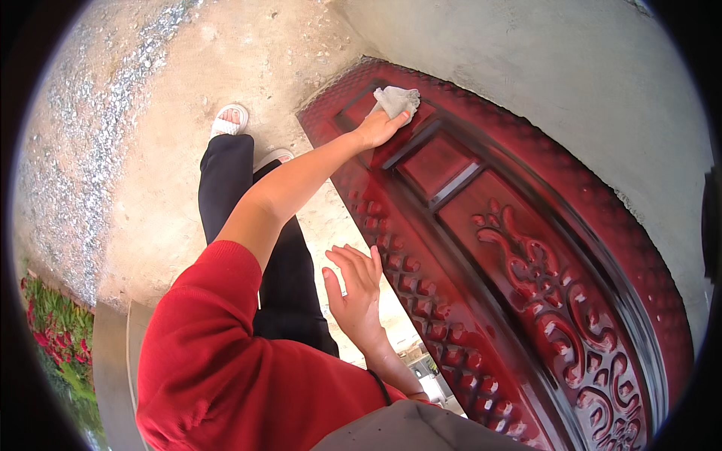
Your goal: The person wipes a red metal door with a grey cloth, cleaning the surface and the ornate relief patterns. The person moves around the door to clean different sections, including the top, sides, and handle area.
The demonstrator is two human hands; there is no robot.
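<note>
My left hand (381, 128) reaches across to the narrow end of a glossy dark red door (434, 169) with raised panels and scrollwork. Its fingers press a crumpled pale cloth (398, 101) against a panel there, the thumb lying on the near side of the cloth. Beside the door's lattice-patterned long edge is my right hand (355, 293), fingers spread and nothing in it. Whether a fingertip touches that edge, I cannot tell. A dark band circles the right arm.
A grey plastered wall (564, 73) borders the door's far side. My feet in white sandals (230, 119) stand on a sandy concrete floor (175, 169). Gravel (107, 146) stretches along the left, with red-flowered plants (59, 338) at the lower left beside a curved ledge (111, 361).
</note>
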